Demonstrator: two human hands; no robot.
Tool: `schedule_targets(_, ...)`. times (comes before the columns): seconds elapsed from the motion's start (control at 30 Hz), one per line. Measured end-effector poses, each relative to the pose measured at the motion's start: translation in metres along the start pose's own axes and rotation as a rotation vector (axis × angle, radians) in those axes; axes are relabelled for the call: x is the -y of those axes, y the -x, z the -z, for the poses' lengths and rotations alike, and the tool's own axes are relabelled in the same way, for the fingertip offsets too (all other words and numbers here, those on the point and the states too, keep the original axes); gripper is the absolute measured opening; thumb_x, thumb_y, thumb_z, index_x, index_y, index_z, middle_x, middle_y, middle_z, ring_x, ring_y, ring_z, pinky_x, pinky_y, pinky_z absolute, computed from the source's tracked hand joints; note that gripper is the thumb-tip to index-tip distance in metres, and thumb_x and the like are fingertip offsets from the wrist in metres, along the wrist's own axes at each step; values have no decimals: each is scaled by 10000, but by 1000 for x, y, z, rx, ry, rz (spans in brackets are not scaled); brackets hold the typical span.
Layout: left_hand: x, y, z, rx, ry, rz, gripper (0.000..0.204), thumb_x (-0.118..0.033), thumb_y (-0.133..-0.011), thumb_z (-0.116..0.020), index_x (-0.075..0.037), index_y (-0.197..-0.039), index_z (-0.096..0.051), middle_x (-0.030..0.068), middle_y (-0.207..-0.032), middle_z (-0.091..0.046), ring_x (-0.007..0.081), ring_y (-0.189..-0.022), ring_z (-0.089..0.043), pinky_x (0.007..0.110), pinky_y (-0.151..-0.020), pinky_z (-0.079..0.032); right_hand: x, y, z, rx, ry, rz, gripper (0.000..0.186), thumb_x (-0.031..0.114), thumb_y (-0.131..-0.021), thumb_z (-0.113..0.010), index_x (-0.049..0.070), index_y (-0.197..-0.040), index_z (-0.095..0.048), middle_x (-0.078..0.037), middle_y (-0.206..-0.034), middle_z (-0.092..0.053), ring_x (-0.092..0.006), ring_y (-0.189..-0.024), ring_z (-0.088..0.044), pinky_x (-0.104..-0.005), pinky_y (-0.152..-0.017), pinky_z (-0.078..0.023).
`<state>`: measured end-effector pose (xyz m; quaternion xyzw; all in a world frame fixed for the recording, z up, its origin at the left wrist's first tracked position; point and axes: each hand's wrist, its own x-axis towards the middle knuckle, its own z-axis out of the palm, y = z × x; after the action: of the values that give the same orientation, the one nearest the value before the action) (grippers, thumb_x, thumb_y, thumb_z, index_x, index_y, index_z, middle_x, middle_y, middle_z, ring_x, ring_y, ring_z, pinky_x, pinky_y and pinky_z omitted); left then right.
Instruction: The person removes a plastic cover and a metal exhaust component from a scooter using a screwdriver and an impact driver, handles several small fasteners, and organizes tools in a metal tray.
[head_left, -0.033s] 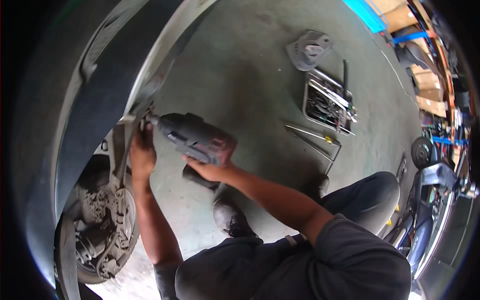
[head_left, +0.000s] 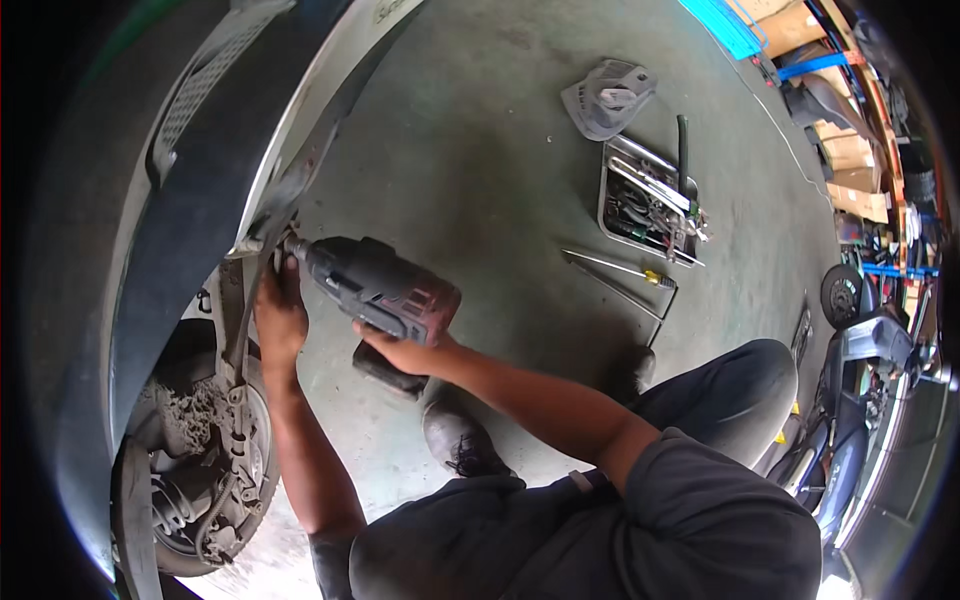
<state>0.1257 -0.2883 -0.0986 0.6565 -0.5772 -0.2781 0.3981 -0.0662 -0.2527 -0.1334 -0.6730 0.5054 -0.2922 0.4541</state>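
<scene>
My right hand [head_left: 405,352] is wrapped round the grip of a dark grey and red cordless impact wrench [head_left: 375,285]. Its nose points left, against the lower edge of a vehicle's body panel [head_left: 215,170]. The fastener at its tip is too small to make out. Right beside that tip, my left hand [head_left: 280,315] reaches up with fingers bent at a metal strip [head_left: 238,325] under the panel. What those fingers pinch is hidden. Below them sits a dirty wheel and suspension assembly [head_left: 205,450].
On the floor to the right lies a metal tray [head_left: 603,205] of hand tools, with a grey plastic cover [head_left: 608,100] behind it. A yellow-handled screwdriver [head_left: 655,279] and a bent bar [head_left: 655,330] lie nearer. Shelving [head_left: 870,130] and a motorcycle [head_left: 855,370] stand far right.
The whole view has shifted slightly, with floor items a little further left. The wrench has moved slightly left and down in the picture. Both hands keep their places at the panel edge.
</scene>
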Motion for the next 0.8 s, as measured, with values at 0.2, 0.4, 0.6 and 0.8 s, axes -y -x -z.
schedule_targets(0.2, -37, -7, -26, 123, -195, 255, 439, -273, -977, -498, 41, -1283, -470, 294, -1249, -536, 415, -1197, -497, 416, -961, -404, 6, 13, 25, 28, 21, -49, 342, 207, -870, -630, 85, -1187, -596, -143, -1105, -609, -264, -1022, -572, -418, -903, -448)
schedule_targets(0.4, -18, -3, -5, 35, -151, 99, 417, -225, -971, -502, -23, -1331, -444, 251, -1286, -527, 396, -1229, -475, 395, -991, -381, 36, 8, 14, 154, -402, -422, 217, 254, -910, -646, 66, -831, -573, -5, -685, -553, -88, -589, -501, -267, -568, -413)
schedule_targets(0.6, -21, -1, -11, 26, -161, 65, 413, -231, -962, -510, -25, -1315, -452, 256, -1238, -552, 419, -1189, -494, 431, -963, -398, 31, 14, 9, 79, -942, -488, 157, 113, -871, -675, 60, -879, -527, -14, -683, -515, -108, -591, -508, -280, -571, -440)
schedule_targets(0.8, -22, -2, -14, 23, -166, 115, 393, -240, -961, -510, -22, -1286, -467, 265, -1197, -572, 443, -1152, -506, 460, -931, -417, 34, 16, 11, 55, -1060, -524, 139, 132, -872, -671, 61, -835, -558, -11, -669, -518, -107, -581, -514, -268, -560, -436)
